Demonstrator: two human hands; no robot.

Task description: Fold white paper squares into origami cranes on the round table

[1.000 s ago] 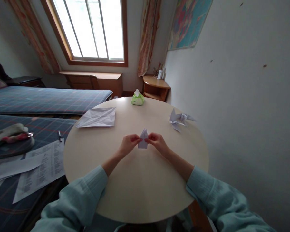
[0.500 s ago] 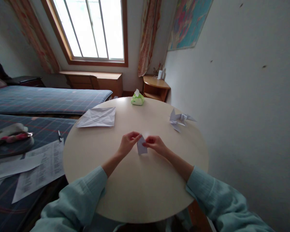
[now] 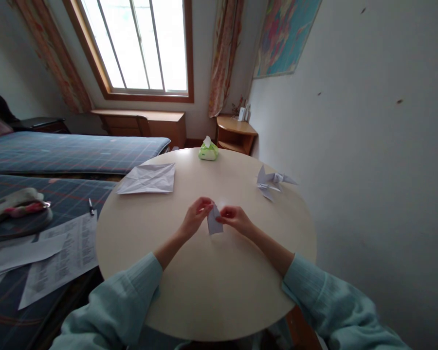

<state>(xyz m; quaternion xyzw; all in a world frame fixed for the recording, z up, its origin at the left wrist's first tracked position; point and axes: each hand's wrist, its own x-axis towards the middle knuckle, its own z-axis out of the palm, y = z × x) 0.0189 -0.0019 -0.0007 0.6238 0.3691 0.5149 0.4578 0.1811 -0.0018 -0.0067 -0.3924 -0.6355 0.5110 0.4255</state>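
A small folded piece of white paper (image 3: 214,225) is held just above the round beige table (image 3: 190,287), near its middle. My left hand (image 3: 196,217) pinches the paper's upper left edge with its fingertips. From the other side, my right hand (image 3: 234,218) grips the paper's upper right edge, fingers curled. Both hands are closed on the same piece. Pale green sleeves cover both forearms.
A creased white sheet (image 3: 148,178) lies at the table's far left. A folded paper crane (image 3: 272,181) sits at the far right, a green tissue pack (image 3: 208,151) at the far edge. Printed papers (image 3: 54,257) and a pen (image 3: 91,206) lie on the bed left. A wall stands close on the right.
The paper has been tipped over: its pointed top stood upright a second ago and now leans down and to the left. Both hands stay pinched on it in nearly the same spot.
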